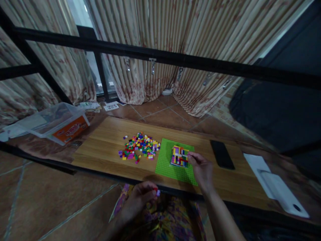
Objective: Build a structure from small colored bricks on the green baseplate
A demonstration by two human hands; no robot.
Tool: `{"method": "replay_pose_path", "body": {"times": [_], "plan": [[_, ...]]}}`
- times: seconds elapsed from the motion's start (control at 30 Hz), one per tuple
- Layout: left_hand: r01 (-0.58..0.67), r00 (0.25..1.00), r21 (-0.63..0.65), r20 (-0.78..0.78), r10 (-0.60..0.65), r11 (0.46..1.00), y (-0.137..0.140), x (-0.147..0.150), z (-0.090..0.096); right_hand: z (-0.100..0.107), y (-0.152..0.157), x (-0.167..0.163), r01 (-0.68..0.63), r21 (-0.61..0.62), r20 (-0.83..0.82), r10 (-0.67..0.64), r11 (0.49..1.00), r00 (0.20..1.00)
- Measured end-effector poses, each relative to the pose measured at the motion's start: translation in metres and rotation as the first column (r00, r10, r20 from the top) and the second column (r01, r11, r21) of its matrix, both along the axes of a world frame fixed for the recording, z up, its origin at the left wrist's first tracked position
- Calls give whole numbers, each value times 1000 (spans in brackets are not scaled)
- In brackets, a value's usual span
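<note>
Small red and lilac toy bricks (157, 192) show between the thumb and fingers of my left hand (144, 195), held in front of the table's near edge. My right hand (202, 165) reaches over a green baseplate (164, 167). Its thumb and fingers are pinched together at the right side of a low, many-coloured brick build (179, 155) that sits on the plate. Whatever is between those fingertips is too small to make out. Left of the plate lies a spread pile of loose toy bricks (140, 145) in many colours.
The wooden tabletop (100, 147) carries a black phone (222, 154) right of the baseplate. Further right lie white papers and a white object with a dark oval (288, 197). A clear plastic box (62, 122) with an orange label stands at the left. A black bar (160, 55) crosses beyond.
</note>
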State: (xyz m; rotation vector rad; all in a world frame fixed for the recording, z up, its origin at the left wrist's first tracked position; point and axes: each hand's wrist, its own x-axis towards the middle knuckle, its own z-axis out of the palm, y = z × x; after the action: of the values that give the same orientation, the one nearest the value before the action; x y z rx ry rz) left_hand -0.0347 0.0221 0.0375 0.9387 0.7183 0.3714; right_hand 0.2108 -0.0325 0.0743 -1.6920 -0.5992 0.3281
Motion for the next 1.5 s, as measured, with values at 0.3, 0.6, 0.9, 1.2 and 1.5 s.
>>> {"method": "replay_pose_path", "body": {"times": [0.3, 0.6, 0.9, 1.2, 1.5], "plan": [[-11, 1000, -16, -29, 11, 1000, -6, 5, 4, -25, 30, 21, 31, -247, 341, 57, 969, 938], [-4, 998, 6, -69, 5, 1000, 1, 1, -5, -31, 36, 23, 19, -250, 339, 69, 968, 938], [-17, 999, -7, -44, 16, 1000, 0, 2, -12, -29, 34, 23, 5, -216, 287, 58, 976, 956], [-13, 998, 2, -58, 13, 1000, 0, 1, -13, -29, 40, 28, 41, -180, 151, -13, 983, 989], [-13, 999, -50, -43, 11, 999, -2, 10, -4, -29, 44, 40, 50, -211, 47, -41, 976, 998]]}}
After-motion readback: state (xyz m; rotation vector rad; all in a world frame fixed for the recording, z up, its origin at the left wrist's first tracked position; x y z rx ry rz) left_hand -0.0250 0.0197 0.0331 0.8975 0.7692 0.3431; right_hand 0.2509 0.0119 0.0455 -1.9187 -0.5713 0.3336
